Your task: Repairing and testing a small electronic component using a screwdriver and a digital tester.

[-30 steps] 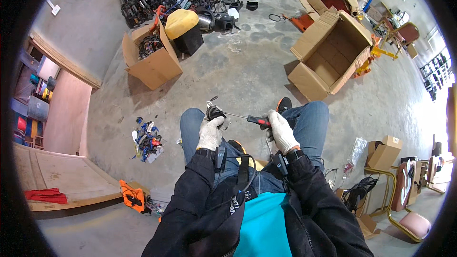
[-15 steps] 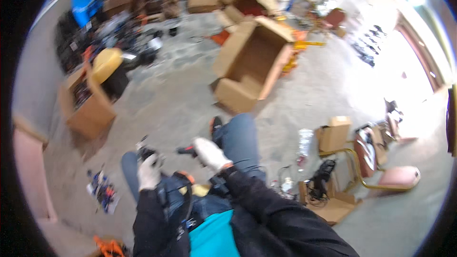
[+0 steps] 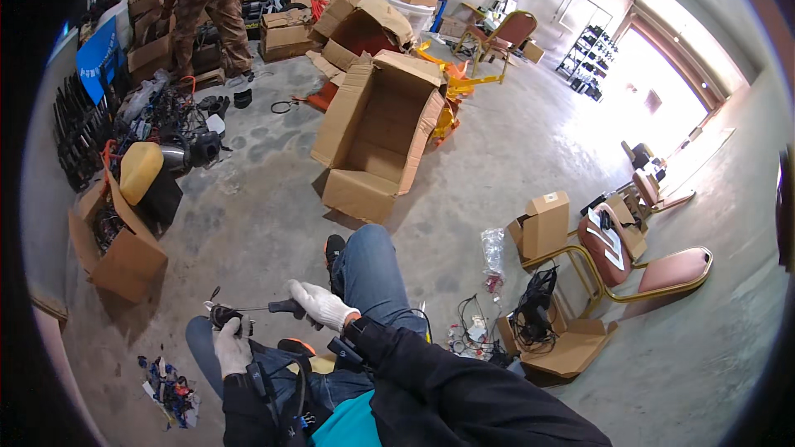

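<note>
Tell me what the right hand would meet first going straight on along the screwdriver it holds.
Led by the screwdriver, the right hand would likely meet the small dark part in the left hand first; whether the tip touches it is unclear.

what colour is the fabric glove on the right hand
The fabric glove on the right hand is white; it shows best in the head view.

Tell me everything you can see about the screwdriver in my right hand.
The screwdriver has a thick dark handle and a thin, straight, metallic-looking shaft. It lies roughly level across the picture, the handle held in your gloved right hand and the shaft pointing left toward the small dark part in your gloved left hand. The tip's shape, and whether it touches that part, are too small to tell.
</note>
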A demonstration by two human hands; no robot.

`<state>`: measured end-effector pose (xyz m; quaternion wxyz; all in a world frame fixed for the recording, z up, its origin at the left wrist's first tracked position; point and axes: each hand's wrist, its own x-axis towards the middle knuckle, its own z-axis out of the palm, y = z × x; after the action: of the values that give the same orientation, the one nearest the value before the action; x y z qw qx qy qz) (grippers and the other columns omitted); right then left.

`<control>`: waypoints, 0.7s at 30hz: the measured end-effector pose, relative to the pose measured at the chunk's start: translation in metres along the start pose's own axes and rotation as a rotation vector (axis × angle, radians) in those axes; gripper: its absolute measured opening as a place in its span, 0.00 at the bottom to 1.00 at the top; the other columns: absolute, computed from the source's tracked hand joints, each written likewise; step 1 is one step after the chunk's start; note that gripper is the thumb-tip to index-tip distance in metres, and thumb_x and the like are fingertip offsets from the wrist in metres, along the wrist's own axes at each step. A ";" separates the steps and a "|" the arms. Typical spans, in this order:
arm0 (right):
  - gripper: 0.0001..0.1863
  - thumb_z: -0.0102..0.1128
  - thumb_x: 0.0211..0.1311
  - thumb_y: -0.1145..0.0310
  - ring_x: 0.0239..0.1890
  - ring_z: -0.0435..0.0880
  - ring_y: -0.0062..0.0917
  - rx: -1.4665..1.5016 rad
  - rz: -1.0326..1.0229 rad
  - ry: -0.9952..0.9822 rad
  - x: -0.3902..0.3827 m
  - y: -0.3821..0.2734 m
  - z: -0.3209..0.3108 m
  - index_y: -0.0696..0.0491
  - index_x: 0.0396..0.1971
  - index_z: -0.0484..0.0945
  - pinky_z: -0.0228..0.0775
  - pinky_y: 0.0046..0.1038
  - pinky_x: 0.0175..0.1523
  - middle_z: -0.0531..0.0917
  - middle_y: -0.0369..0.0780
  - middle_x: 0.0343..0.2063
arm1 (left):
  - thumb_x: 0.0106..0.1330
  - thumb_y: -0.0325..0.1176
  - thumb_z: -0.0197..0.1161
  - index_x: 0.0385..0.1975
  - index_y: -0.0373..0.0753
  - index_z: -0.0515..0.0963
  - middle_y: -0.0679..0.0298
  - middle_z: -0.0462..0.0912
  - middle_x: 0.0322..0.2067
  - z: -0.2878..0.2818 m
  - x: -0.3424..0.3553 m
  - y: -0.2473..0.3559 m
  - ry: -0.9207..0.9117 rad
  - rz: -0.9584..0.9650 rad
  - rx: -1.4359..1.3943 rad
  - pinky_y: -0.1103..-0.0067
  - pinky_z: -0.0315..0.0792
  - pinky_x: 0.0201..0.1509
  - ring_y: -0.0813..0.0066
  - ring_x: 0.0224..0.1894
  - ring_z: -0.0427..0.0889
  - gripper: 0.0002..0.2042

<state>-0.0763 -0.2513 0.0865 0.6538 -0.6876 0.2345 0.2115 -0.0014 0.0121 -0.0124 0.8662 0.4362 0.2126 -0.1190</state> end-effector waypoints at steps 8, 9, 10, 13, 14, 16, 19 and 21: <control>0.32 0.63 0.67 0.49 0.34 0.84 0.24 0.064 -0.342 0.117 0.018 0.026 0.016 0.61 0.60 0.74 0.77 0.27 0.40 0.85 0.43 0.43 | 0.67 0.16 0.59 0.51 0.40 0.77 0.66 0.82 0.41 -0.002 -0.006 0.007 -0.041 0.012 -0.008 0.66 0.87 0.52 0.71 0.41 0.83 0.15; 0.32 0.63 0.67 0.49 0.34 0.84 0.24 0.064 -0.342 0.119 0.017 0.025 0.015 0.61 0.60 0.74 0.77 0.27 0.40 0.85 0.43 0.43 | 0.67 0.16 0.59 0.51 0.40 0.77 0.66 0.82 0.41 -0.001 -0.006 0.007 -0.043 0.011 -0.008 0.66 0.87 0.52 0.71 0.41 0.83 0.15; 0.34 0.63 0.67 0.48 0.35 0.84 0.24 0.090 -0.315 0.127 0.015 0.024 0.015 0.61 0.60 0.74 0.77 0.27 0.40 0.85 0.44 0.43 | 0.67 0.16 0.59 0.51 0.40 0.77 0.65 0.82 0.41 0.001 -0.006 0.008 -0.046 0.014 0.002 0.66 0.87 0.52 0.71 0.41 0.83 0.15; 0.34 0.62 0.68 0.47 0.34 0.84 0.23 0.091 -0.171 0.098 -0.004 0.001 0.016 0.61 0.61 0.74 0.77 0.27 0.40 0.86 0.43 0.41 | 0.66 0.16 0.59 0.51 0.39 0.76 0.65 0.81 0.41 -0.009 -0.005 0.005 -0.025 0.014 0.002 0.67 0.87 0.52 0.71 0.41 0.83 0.15; 0.34 0.61 0.68 0.47 0.34 0.84 0.23 0.075 -0.066 0.081 -0.009 -0.005 0.013 0.60 0.61 0.74 0.77 0.28 0.39 0.86 0.43 0.40 | 0.66 0.16 0.59 0.51 0.39 0.76 0.65 0.81 0.41 -0.006 -0.004 0.004 -0.026 0.009 0.000 0.67 0.87 0.52 0.71 0.41 0.83 0.15; 0.33 0.60 0.69 0.47 0.33 0.84 0.23 0.038 -0.071 0.033 0.004 0.003 0.002 0.60 0.61 0.74 0.77 0.28 0.38 0.86 0.42 0.39 | 0.66 0.16 0.59 0.51 0.39 0.76 0.65 0.81 0.41 -0.001 -0.003 0.004 -0.041 0.010 -0.007 0.67 0.87 0.52 0.71 0.41 0.83 0.15; 0.31 0.60 0.70 0.48 0.34 0.84 0.23 0.007 -0.127 0.015 0.007 0.007 0.004 0.58 0.60 0.75 0.77 0.28 0.40 0.85 0.41 0.38 | 0.66 0.15 0.59 0.54 0.41 0.75 0.65 0.81 0.45 -0.007 0.005 0.003 -0.064 0.001 -0.004 0.66 0.86 0.53 0.71 0.44 0.82 0.19; 0.29 0.62 0.70 0.51 0.36 0.84 0.23 0.016 -0.179 0.051 0.008 0.012 0.008 0.57 0.60 0.76 0.78 0.28 0.42 0.85 0.41 0.39 | 0.65 0.15 0.59 0.57 0.42 0.75 0.65 0.81 0.50 -0.008 0.006 0.003 -0.075 -0.012 0.009 0.65 0.86 0.55 0.70 0.47 0.82 0.22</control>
<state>-0.0772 -0.2445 0.0715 0.6695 -0.7057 0.1903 0.1328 0.0028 0.0202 -0.0166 0.8708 0.4342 0.1821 -0.1417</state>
